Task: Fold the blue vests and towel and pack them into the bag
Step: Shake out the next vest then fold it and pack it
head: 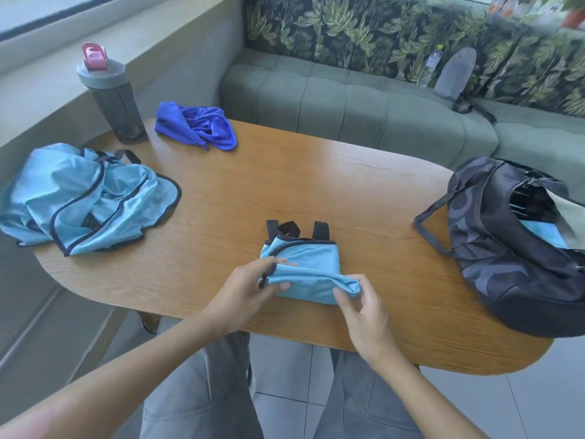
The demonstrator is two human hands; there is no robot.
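Observation:
A light blue vest with dark trim (308, 258) lies partly folded near the table's front edge. My left hand (250, 288) pinches its left end and my right hand (361, 305) pinches its right corner, lifting the near fold. A heap of unfolded light blue vests (82, 198) lies at the table's left end. A crumpled royal blue towel (198, 125) sits at the back left. The dark patterned bag (519, 264) lies open at the right end, with light blue cloth showing inside it.
A grey bottle with a pink lid (109, 96) stands at the back left of the wooden table (285, 185). A green sofa (348, 103) runs behind, holding a grey backpack (456, 74) and a clear plastic bottle (429, 66).

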